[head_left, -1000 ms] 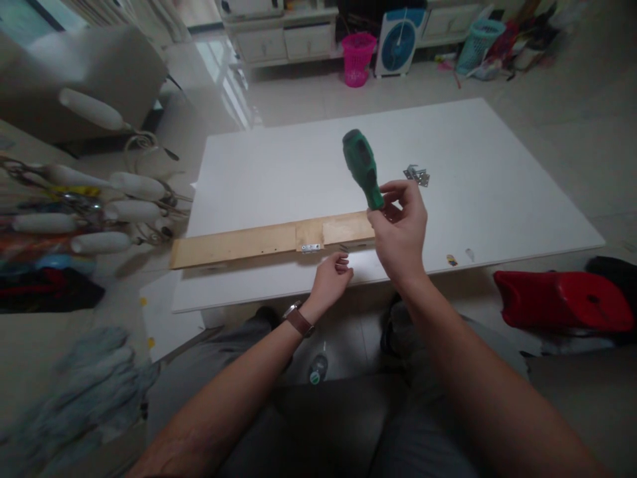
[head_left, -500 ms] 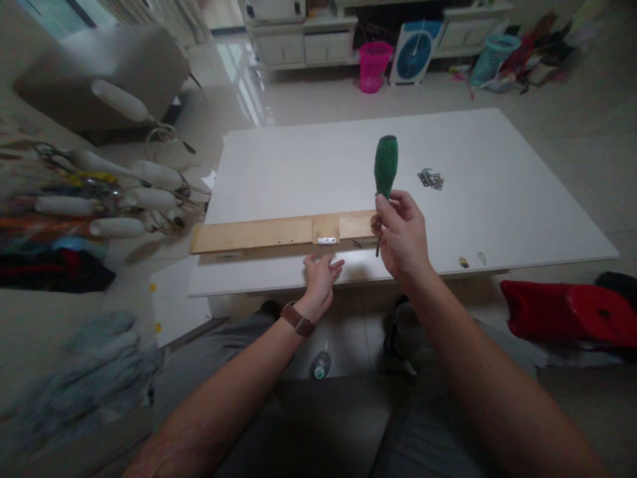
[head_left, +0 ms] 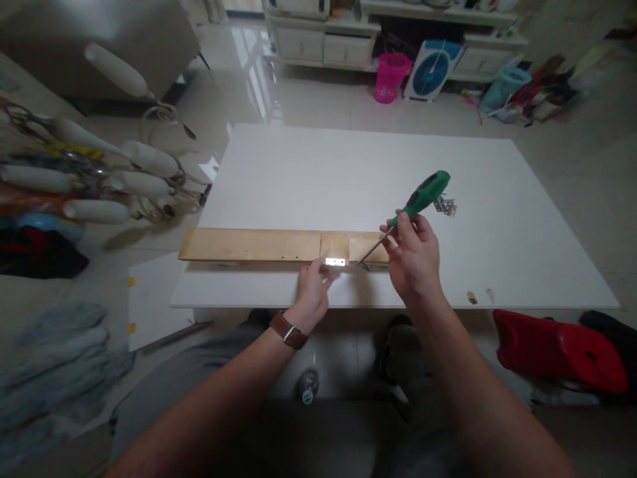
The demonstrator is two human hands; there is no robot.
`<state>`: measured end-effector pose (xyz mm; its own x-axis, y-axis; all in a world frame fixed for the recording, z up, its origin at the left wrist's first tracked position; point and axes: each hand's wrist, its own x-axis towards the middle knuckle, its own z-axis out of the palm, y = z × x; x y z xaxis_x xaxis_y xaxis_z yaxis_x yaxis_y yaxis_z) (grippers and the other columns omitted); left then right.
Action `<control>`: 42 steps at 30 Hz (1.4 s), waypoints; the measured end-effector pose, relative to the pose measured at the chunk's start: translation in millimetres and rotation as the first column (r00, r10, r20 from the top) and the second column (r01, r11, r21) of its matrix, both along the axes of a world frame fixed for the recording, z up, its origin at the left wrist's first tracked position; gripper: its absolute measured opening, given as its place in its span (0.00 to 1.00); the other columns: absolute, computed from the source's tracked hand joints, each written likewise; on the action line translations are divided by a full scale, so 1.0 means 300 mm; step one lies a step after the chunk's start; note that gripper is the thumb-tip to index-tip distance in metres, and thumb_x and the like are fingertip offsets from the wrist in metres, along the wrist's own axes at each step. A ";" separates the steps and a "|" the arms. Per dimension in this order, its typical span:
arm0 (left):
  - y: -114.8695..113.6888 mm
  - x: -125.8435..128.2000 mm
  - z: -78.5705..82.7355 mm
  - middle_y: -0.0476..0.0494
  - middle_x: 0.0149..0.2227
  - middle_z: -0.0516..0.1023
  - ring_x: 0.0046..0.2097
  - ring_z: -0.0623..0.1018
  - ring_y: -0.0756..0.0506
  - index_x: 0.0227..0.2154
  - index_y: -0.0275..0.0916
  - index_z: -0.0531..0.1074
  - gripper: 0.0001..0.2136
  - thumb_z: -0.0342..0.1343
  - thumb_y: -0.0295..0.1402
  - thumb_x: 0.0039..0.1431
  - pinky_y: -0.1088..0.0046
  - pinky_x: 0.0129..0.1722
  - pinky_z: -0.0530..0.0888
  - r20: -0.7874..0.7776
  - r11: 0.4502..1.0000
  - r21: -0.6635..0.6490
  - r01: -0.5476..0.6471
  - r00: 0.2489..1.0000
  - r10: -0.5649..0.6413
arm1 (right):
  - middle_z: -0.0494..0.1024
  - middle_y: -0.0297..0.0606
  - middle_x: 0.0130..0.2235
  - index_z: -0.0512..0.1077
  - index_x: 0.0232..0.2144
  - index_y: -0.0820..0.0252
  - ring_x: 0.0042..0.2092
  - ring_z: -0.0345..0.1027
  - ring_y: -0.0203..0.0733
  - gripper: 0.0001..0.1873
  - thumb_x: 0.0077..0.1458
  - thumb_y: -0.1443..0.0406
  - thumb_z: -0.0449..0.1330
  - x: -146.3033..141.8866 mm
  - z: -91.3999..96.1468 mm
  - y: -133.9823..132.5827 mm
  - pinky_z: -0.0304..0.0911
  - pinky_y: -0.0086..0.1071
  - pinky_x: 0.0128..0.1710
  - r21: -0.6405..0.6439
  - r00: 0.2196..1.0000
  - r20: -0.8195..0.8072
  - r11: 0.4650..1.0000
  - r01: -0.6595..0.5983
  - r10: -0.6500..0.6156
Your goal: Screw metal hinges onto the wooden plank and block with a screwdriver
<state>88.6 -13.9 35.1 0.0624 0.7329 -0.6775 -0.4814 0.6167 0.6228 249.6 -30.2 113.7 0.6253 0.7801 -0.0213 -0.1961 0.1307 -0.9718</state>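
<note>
A green-handled screwdriver [head_left: 422, 194] is gripped in my right hand [head_left: 415, 255], tilted so that its shaft slants down left to the front edge of a long wooden board [head_left: 249, 245]. The tip is near a small dark metal piece [head_left: 366, 267], too small to make out. At the front of a wooden block [head_left: 334, 243] on the board sits a shiny metal hinge [head_left: 335, 261] with screw holes. My left hand [head_left: 313, 289], with a brown watch strap on its wrist, pinches at the hinge's left end; its thumb is above and its fingers below.
The board lies across a white tabletop [head_left: 348, 172]. Several metal hinges [head_left: 445, 206] are piled behind my right hand. A small yellow-and-black item [head_left: 472, 298] lies by the front edge. A red stool [head_left: 557, 348] stands at right, a bottle [head_left: 308, 385] on the floor below.
My left hand has moved up to the hinge and closed from spread fingers. The screwdriver has gone from nearly upright to slanting, its tip swinging left toward the hinge. The camera view has shifted slightly.
</note>
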 end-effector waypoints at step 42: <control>-0.071 0.001 0.065 0.46 0.35 0.77 0.36 0.78 0.50 0.33 0.39 0.70 0.03 0.58 0.27 0.62 0.74 0.37 0.73 -0.004 0.999 0.023 -0.032 0.999 0.032 | 0.86 0.39 0.41 0.78 0.41 0.54 0.41 0.81 0.46 0.10 0.57 0.60 0.68 -0.155 0.004 -0.053 0.75 0.44 0.45 -0.093 0.858 0.458 0.973 -0.213 0.232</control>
